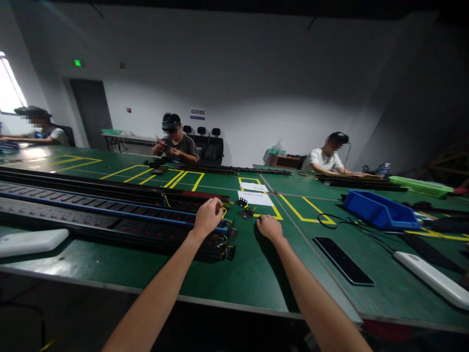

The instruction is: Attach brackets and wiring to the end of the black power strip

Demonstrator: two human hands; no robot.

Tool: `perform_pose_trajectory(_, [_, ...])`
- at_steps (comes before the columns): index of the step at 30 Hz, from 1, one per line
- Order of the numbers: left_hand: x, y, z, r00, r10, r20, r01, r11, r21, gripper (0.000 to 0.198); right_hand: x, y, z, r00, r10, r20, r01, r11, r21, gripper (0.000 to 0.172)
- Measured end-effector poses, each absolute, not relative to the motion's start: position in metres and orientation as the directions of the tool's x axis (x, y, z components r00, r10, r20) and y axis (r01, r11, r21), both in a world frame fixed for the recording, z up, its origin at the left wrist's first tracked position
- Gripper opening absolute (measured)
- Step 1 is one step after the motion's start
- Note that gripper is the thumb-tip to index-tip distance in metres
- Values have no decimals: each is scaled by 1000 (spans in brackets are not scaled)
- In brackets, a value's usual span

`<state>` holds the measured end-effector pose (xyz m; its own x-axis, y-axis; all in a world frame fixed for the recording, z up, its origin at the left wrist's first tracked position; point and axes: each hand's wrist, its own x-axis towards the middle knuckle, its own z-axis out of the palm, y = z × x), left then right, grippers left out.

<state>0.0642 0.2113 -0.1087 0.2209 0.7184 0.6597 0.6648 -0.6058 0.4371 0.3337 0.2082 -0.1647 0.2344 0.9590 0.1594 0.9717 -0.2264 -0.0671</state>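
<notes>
My left hand is over the right end of several long black strips lying side by side, one with a blue edge. Its fingers are pinched together beside a short yellow wire; what they hold, if anything, is too small to make out. My right hand rests low over the green table, to the right of the strip ends, its fingers curled in and their tips hidden. Just beyond it and to its left lie small black brackets, near white paper labels.
A dark-screened phone, a white power bank with a black cable and a blue bin lie to the right. Another white block lies front left. Across the table sit co-workers, with a green tray at far right.
</notes>
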Motion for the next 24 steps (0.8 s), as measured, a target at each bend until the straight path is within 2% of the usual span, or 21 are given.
perform_pose_trajectory(5, [63,209,-107,251,707,661,675,-618,404,1,333,208,-164,234,960,153,972,-226,-68,43])
perform_pose_trajectory(24, [62,208,-109,260,736,625,721,-579,381,9,331,205,-163,241,957,163,970,-232,-72,43])
